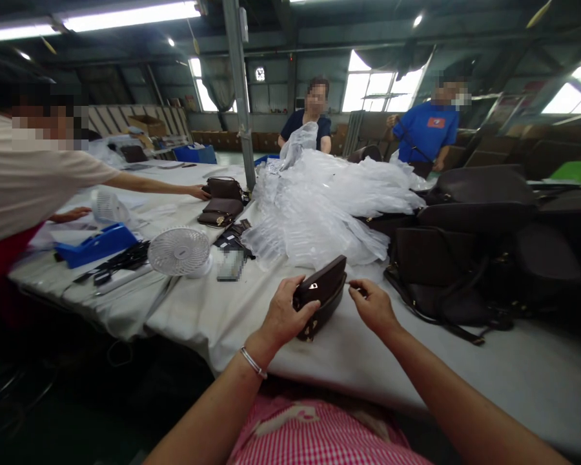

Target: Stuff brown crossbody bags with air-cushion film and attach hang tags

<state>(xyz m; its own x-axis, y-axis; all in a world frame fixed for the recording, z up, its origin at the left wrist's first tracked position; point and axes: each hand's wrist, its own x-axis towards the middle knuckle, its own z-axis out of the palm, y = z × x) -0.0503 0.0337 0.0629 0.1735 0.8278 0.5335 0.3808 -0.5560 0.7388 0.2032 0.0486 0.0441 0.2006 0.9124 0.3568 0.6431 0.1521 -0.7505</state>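
Note:
A small dark brown bag [325, 284] with gold-coloured metal fittings stands tilted near the front edge of the white-covered table [193, 310]. My left hand [288, 310] grips its left side, thumb across the front and fingers behind. At the bag's right end is my right hand [372, 305], its fingers curled and pinched together by the edge; whatever they hold is too small to make out. Behind the bag lies a big heap of clear plastic sleeves [319, 206]. Several dark brown bags [436, 271] are piled to the right, with straps hanging loose.
A white fan [179, 250], a blue tape dispenser [97, 244] and black straps lie on the left. A person at the left reaches to another brown bag [223, 200]. Two people stand beyond the table. A metal post [242, 97] rises behind the plastic.

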